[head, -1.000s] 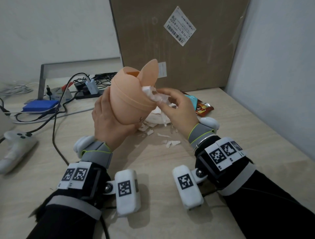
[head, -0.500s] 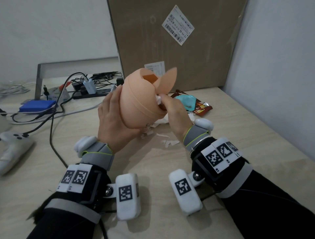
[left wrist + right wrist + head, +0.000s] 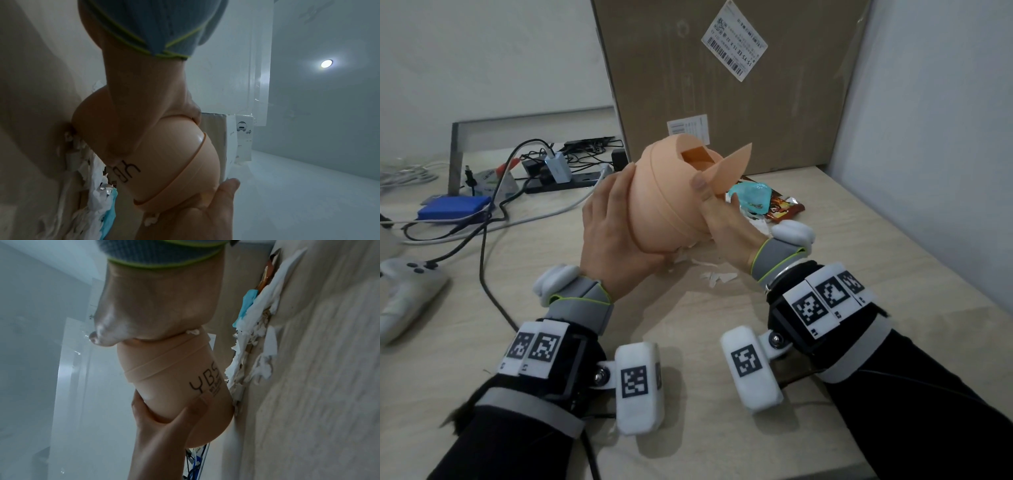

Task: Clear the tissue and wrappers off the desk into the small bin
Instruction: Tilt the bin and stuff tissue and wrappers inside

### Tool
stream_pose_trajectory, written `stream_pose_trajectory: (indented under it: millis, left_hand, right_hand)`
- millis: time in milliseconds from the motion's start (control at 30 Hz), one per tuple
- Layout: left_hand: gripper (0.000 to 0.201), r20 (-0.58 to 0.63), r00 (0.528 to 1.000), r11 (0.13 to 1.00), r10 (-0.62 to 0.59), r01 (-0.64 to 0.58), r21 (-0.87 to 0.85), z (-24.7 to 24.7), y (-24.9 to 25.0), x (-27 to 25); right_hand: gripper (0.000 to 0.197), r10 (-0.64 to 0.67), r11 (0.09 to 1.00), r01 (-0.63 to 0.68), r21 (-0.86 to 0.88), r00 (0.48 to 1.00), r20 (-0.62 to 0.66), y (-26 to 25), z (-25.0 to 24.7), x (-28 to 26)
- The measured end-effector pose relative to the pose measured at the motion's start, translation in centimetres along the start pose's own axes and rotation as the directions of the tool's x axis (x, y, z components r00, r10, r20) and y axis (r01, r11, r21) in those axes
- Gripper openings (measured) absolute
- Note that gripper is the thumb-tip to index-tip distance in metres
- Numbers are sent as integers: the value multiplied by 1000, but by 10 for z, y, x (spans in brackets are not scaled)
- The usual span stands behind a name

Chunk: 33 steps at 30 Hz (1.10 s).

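Note:
My left hand (image 3: pixel 616 236) grips the small peach bin (image 3: pixel 664 202) from below and holds it tilted above the desk, swing lid (image 3: pixel 729 168) ajar. My right hand (image 3: pixel 722 219) lies against the bin's lid side, thumb on the rim, fingers curled behind the flap. A white bit of tissue (image 3: pixel 193 331) peeks out between that hand and the bin; the rest is hidden. Torn tissue scraps (image 3: pixel 719 275) lie on the desk under the hands. A teal wrapper (image 3: pixel 751 195) and a brown wrapper (image 3: pixel 782 209) lie just behind the right hand.
A big cardboard box (image 3: pixel 722 85) stands at the back against the right wall. To the left are a power strip (image 3: pixel 561 178) with several cables, a blue box (image 3: pixel 452 209) and a white game controller (image 3: pixel 407 291).
The bin has risen and tilted further right. My right hand carried the tissue wad up to the lid opening, and the wad is now mostly hidden behind the flap and hand.

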<state>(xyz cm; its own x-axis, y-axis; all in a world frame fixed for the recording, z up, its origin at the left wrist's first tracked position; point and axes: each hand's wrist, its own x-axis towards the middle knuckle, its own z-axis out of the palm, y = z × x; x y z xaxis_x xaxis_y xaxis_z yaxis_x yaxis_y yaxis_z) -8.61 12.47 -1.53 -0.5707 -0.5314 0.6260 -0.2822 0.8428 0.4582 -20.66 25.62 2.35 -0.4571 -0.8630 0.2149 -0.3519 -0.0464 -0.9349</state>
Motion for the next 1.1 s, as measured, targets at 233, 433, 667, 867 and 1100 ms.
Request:
stream_pose_trajectory:
  millis: [233,433,667,867,1100]
  left_hand:
    - [125,-73,985,986,-156,151,-70,0,-6,0]
    - [126,-94,978,980,-187,180,-81,1,-9,1]
    - [123,-51,993,993,-108,106,-48,1,0,0]
    - [118,-12,997,997,72,-72,21,4,3,0]
    - [111,-15,993,978,117,-112,175,9,8,0]
  right_hand:
    - [21,-280,959,250,-136,910,-305,11,-3,16]
    - [38,-319,943,246,-224,861,-396,15,-8,19]
    - [57,-224,962,198,-189,966,-127,0,1,5]
    - [64,-107,986,109,-128,994,24,15,3,13]
    - [79,95,995,-92,-28,989,116,26,-6,14]
